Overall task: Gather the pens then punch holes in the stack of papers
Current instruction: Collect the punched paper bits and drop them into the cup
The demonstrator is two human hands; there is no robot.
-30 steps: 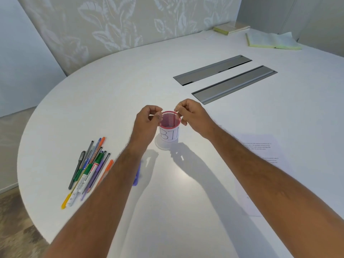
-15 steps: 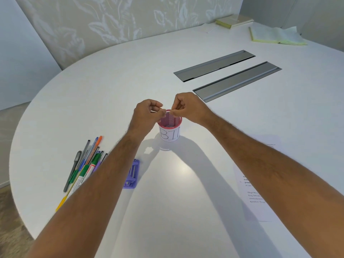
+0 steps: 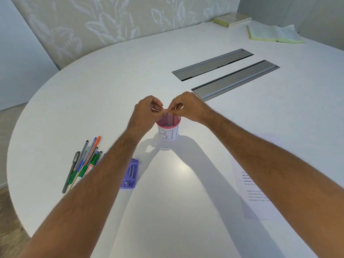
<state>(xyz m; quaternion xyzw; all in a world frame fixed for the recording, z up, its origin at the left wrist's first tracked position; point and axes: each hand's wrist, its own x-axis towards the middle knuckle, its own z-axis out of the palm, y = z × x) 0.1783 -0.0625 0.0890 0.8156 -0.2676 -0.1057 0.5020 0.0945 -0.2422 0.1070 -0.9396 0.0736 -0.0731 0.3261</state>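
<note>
A pink mesh cup (image 3: 168,135) with a white label reading "BIN" stands mid-table. My left hand (image 3: 147,110) and my right hand (image 3: 188,107) meet over its far rim, both with thumb and fingers pinched on that rim. Anything small between the fingertips is too tiny to make out. Several pens (image 3: 83,164) lie bunched together at the left, partly under my left forearm. A purple hole punch (image 3: 130,174) lies flat beside them, half hidden by the same forearm. The printed papers (image 3: 255,194) rest at the right, mostly covered by my right forearm.
Two long grey cable trays (image 3: 212,64) (image 3: 236,79) are set into the round white table (image 3: 111,81) beyond the cup. An open book (image 3: 275,34) and a closed one (image 3: 230,19) lie at the far right. The table's curved edge runs along the left above the floor.
My hands have slid from opposite sides of the cup's rim to meet at its far edge. The view has shifted, so the hole punch now shows beside my left forearm.
</note>
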